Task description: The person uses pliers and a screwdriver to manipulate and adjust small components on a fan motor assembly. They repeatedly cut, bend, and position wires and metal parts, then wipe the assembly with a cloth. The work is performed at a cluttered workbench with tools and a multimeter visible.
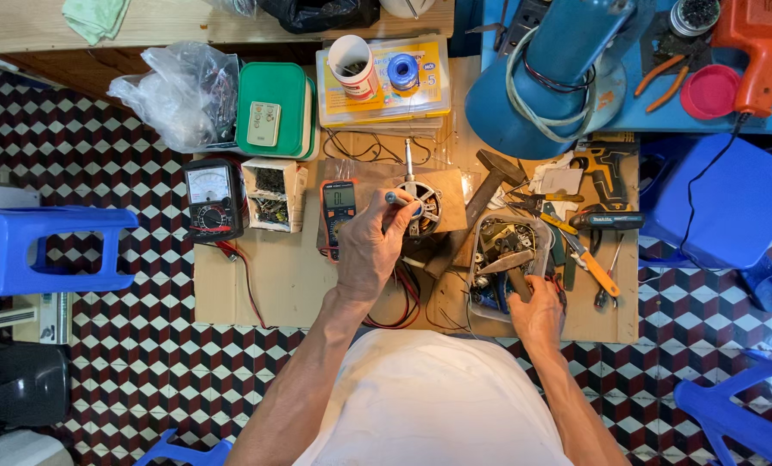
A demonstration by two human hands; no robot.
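Evidently we're mid-repair: our left hand (370,246) pinches a small tool over the fan motor (419,207) just beyond it, while our right hand (537,309) grips pliers (514,278) inside the parts tub (511,263).

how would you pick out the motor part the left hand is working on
Start at the low wooden board on the tiled floor. Near its middle, right of the orange digital meter, sits a round metal motor core with blue windings and an upright shaft, under the left hand.
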